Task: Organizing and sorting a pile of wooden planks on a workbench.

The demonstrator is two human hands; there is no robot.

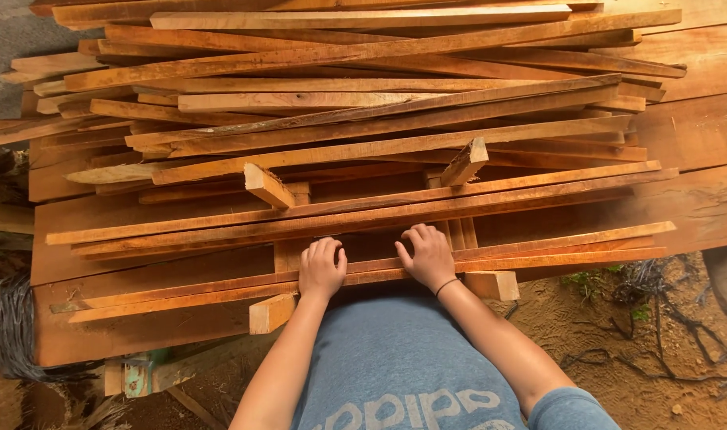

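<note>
We've got rough-sawn reddish wood slats point(363, 211) here, matt and unfinished, and a bare dirt ground point(658, 374) underneath.

This looks like an open-air timber yard or rough carpentry site. A tall heap of sawn reddish wooden strips point(363, 119) lies loosely across broad planks point(698, 127), with short offcut blocks point(266, 185) among them. Bare dirt ground point(666, 366) with weeds shows on the near right, and a bundle of dark wire point(17, 326) sits near left.
</note>
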